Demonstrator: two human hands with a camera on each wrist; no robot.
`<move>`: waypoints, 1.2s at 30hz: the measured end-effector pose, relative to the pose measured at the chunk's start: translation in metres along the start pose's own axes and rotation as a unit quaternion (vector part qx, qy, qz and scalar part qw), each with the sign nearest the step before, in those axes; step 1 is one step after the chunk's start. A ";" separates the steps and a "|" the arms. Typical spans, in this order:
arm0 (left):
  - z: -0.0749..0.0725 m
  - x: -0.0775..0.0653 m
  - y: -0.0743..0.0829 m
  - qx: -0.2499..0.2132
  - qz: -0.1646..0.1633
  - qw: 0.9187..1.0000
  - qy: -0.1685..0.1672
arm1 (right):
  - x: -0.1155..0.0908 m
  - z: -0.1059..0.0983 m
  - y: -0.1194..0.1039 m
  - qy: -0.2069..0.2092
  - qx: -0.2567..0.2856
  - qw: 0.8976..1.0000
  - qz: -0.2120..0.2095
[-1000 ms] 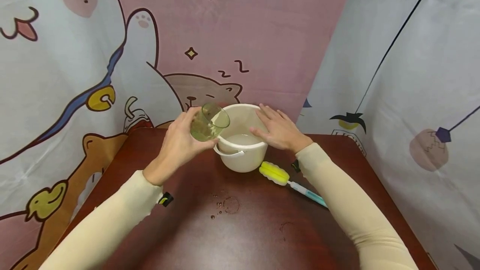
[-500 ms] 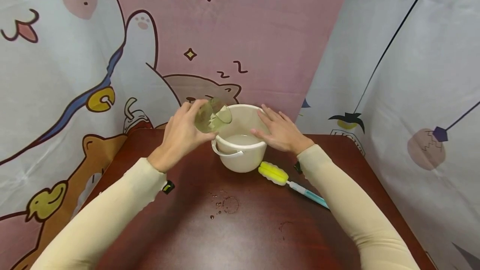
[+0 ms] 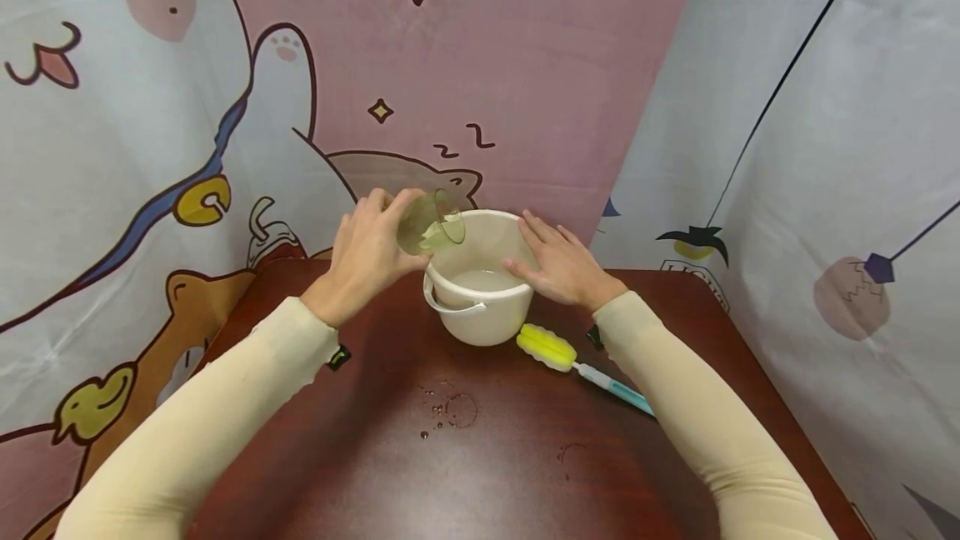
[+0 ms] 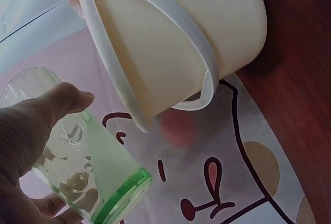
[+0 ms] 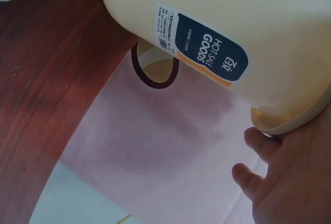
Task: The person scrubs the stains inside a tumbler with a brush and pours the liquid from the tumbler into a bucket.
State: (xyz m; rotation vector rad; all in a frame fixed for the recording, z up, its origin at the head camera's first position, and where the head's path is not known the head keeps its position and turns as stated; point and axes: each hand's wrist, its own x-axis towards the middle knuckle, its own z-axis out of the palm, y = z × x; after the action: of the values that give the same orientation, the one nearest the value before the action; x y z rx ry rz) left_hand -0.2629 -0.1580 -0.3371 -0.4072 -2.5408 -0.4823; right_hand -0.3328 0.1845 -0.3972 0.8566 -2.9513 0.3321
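My left hand (image 3: pixel 369 247) grips a green-tinted drinking glass (image 3: pixel 424 227), its thumb and fingers on opposite sides. The glass tilts beside and above the left rim of a cream bucket (image 3: pixel 486 325), with its mouth facing right. In the left wrist view, the thick green base of the glass (image 4: pixel 121 195) and patterned marks on its wall show. Pale, shallow liquid (image 3: pixel 483 280) lies at the bucket's bottom. Against the right rim rests my right hand (image 3: pixel 564 263), fingers mostly straight and thumb inside the opening. In the right wrist view, two fingertips show just outside the rim.
A bottle brush (image 3: pixel 547 347) with a yellow sponge head and blue-white handle lies right of the bucket, partly under my right forearm. Water drops and a ring mark (image 3: pixel 461 410) wet the brown table (image 3: pixel 465 482). Patterned cloth (image 3: pixel 540 65) hangs behind.
My left hand has lifted and shifted slightly right with the glass, which has tipped further onto its side. The right hand and bucket stay nearly in place.
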 end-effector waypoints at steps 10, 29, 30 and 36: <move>0.002 0.009 -0.002 0.038 0.021 0.999 0.001 | -0.002 0.002 0.001 0.003 0.007 1.000 0.002; 0.004 0.023 0.001 0.069 0.037 0.997 -0.026 | 0.000 0.001 0.001 0.009 0.008 1.000 -0.002; 0.004 0.023 0.001 0.069 0.037 0.997 -0.028 | 0.000 0.001 0.000 0.009 0.008 1.000 -0.002; 0.005 0.025 0.002 0.076 0.043 0.996 -0.030 | -0.001 0.001 0.000 0.010 0.013 1.000 -0.003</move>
State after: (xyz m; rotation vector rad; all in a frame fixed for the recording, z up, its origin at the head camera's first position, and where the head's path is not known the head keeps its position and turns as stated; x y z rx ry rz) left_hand -0.2848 -0.1491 -0.3273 -0.4795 -2.5840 -0.2470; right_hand -0.3316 0.1847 -0.3980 0.8590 -2.9312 0.3779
